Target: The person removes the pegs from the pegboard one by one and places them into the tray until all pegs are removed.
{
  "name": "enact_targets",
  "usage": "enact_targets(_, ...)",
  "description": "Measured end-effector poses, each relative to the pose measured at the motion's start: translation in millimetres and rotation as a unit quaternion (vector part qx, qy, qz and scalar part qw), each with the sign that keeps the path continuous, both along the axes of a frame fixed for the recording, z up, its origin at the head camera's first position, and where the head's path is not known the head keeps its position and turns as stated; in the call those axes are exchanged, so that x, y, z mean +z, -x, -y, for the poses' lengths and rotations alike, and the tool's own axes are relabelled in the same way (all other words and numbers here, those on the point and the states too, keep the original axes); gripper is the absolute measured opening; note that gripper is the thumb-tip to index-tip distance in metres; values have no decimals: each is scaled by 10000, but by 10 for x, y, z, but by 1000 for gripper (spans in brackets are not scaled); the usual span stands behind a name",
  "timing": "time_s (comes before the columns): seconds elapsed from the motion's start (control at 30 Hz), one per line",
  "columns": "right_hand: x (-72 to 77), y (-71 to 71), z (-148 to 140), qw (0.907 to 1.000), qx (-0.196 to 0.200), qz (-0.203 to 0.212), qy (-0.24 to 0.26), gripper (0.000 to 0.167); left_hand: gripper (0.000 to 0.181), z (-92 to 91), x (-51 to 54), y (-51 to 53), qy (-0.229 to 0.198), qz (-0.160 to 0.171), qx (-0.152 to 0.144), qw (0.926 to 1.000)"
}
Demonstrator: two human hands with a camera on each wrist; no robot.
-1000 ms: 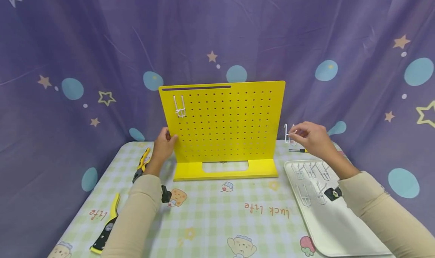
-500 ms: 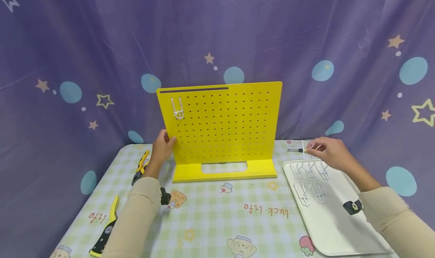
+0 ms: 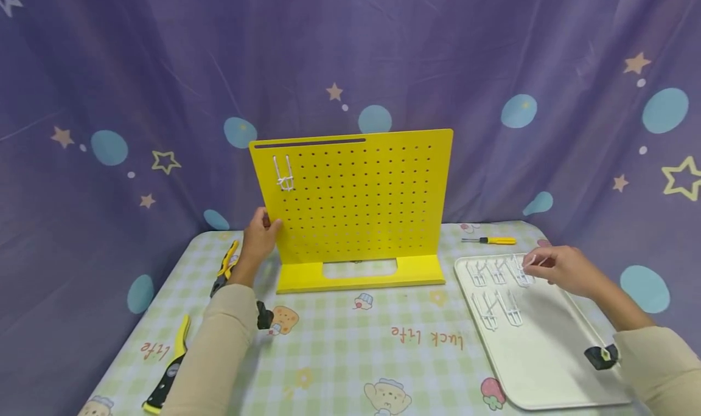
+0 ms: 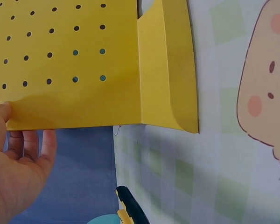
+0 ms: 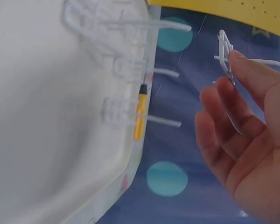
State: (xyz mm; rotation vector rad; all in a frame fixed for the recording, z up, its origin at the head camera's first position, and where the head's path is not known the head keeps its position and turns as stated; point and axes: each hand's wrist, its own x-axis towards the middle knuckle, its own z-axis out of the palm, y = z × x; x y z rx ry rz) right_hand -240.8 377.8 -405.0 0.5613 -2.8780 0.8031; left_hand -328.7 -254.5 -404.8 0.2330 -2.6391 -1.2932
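Note:
A yellow pegboard stands upright on its own foot at the table's far side. My left hand grips its left edge; in the left wrist view the thumb lies on the front and the fingers behind. One white wire hook hangs at the board's upper left. Over the far right part of the white tray, my right hand pinches another white pegboard hook between thumb and index finger. Several similar hooks lie in the tray, one partly hidden by the right hand.
A yellow-handled screwdriver lies behind the tray. On the left are pliers with yellow handles and a black-and-yellow hand tool, partly covered by the left sleeve. A purple curtain hangs behind the checked tablecloth.
With the hook in its fingers, my right hand has moved right and down, from beside the board to over the tray. The left hand keeps its grip on the board's edge.

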Motion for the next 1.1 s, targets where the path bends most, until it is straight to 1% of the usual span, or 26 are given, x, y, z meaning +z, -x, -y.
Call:
enact_targets(0.1,-48,-25,-80,10000,-44,66,-38,4,36,3,5,1,7,-13,55,10000)
enact_targets(0.23,-118,-85,-183,9994,-202,278,-85,4,36,5,4,-1,13,-21,57,10000)
enact_targets(0.3,-175,-124,-234,9989,-206,407,-116,5,36,5,2,-1,14,-21,32,10000)
enact_targets(0.4,-287,-178,-297,9983,-96,560,-163,6,36,6,3,4,10,-22,-7,10000)
enact_targets(0.5,-409,-210,-330,9977,31,668,-92,8,36,11,16,14,18,-56,-41,10000)
enact_targets(0.6,-526,-220,-339,9977,139,657,-6,13,36,8,31,20,19,-98,-38,9999)
enact_targets(0.73,-636,-233,-320,9981,181,572,-102,16,36,-2,31,21,12,-75,-56,10000)
enact_targets(0.93,-686,-242,-295,9973,82,660,-302,13,36,-9,12,6,33,3,-77,10000)
enact_targets(1.1,-710,-200,-293,9981,71,503,-357,17,36,-7,23,-13,58,-64,-83,9999)
